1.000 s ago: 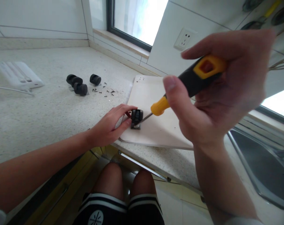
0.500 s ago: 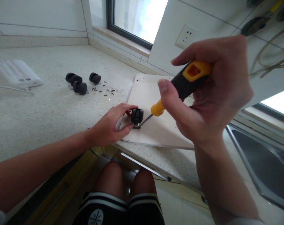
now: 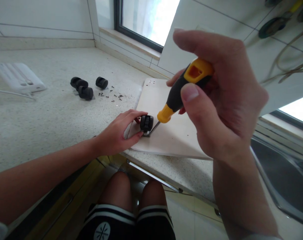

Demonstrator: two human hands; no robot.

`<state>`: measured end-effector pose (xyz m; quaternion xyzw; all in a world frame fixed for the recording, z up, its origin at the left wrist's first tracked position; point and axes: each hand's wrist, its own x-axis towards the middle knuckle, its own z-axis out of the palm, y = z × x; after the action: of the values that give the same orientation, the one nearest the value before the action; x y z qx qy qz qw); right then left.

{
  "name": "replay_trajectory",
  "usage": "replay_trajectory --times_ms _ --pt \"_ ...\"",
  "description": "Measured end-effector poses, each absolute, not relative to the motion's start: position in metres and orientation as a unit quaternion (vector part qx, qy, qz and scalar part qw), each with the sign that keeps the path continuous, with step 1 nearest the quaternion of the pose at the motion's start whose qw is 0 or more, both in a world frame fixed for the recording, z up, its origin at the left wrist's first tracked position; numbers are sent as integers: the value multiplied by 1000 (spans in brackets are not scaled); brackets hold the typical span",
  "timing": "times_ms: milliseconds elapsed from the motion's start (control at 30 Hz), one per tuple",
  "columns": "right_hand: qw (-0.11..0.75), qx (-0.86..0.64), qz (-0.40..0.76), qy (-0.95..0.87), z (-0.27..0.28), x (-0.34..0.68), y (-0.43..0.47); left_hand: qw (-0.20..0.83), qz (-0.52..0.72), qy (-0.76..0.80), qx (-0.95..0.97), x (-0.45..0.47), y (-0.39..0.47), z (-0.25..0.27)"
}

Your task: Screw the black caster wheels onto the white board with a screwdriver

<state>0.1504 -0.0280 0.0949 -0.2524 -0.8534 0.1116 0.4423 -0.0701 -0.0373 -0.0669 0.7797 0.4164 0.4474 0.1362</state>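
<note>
A black caster wheel [image 3: 146, 123] stands on its metal plate near the front left corner of a white board [image 3: 164, 143]. My left hand [image 3: 121, 131] pinches the caster between thumb and fingers from the left. In my right hand [image 3: 216, 90] is a screwdriver [image 3: 178, 90] with a yellow and black handle, tilted down to the left. Its shaft reaches the right side of the caster's plate; the tip's exact seat is too small to make out. My right thumb presses against the handle and the index finger is lifted off it.
Several loose black casters [image 3: 85, 93] lie on the speckled countertop [image 3: 66, 116] to the left, with scattered small screws [image 3: 107, 97] beside them. A white power bank [image 3: 21, 78] with a cable sits farther left. A sink [image 3: 281, 166] is at the right, a window [image 3: 146, 20] behind.
My right hand has shifted and rolled around the screwdriver handle, which now stands a little steeper. My left hand and the caster have stayed in place.
</note>
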Motion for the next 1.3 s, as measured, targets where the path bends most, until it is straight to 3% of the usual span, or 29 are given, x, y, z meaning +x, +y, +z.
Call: replay_trajectory --times_ms 100,167,233,367,533,733,933,1100,1233,1300 --pt "428 -225 60 -873 98 148 -25 134 447 418 779 -70 -38 -67" --pt "468 -188 21 -863 96 149 -18 134 448 417 780 -70 -38 -67" --pt "508 -140 41 -849 93 150 -10 137 449 415 779 -70 -38 -67" --pt "486 -128 123 -856 89 150 -3 144 446 420 777 -69 -38 -66" --pt "553 -122 78 -820 88 143 -10 140 446 416 780 -70 -39 -66" --pt "448 -125 150 -873 93 151 -10 124 445 420 781 -71 -38 -69" --pt "512 -145 63 -844 92 150 -10 127 447 417 781 -70 -38 -69" --pt "459 -149 160 -861 92 151 -10 126 446 418 782 -70 -38 -69" --pt "542 -133 60 -827 88 148 -8 128 447 416 781 -70 -38 -69" --pt "527 -153 42 -835 88 149 -9 129 449 415 781 -70 -38 -69"
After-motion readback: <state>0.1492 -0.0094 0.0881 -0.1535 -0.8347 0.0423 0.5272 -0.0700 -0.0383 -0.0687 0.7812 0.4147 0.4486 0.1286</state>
